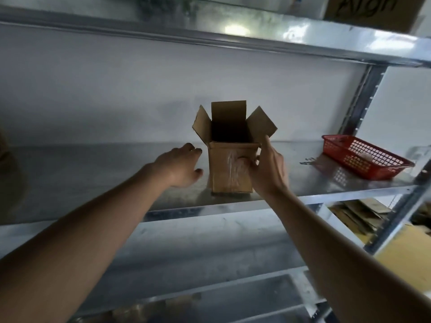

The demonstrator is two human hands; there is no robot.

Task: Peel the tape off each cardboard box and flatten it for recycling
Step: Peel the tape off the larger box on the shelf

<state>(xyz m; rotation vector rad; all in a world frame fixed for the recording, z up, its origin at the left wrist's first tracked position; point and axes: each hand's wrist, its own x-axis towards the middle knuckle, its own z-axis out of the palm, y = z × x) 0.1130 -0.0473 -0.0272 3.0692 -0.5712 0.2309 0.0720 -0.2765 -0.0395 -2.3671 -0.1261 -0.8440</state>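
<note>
With the right hand (268,169) seemingly pinching tape (231,166) on the box (229,169) between both hands, left fingers (193,149) spread beside it untouching, 1 pull could tip the unbraced box off the shelf (116,183).

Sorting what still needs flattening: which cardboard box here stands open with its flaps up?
The small brown cardboard box mid-shelf, touched by the right hand. The printed cardboard box on the shelf above shows no raised flaps.
</note>
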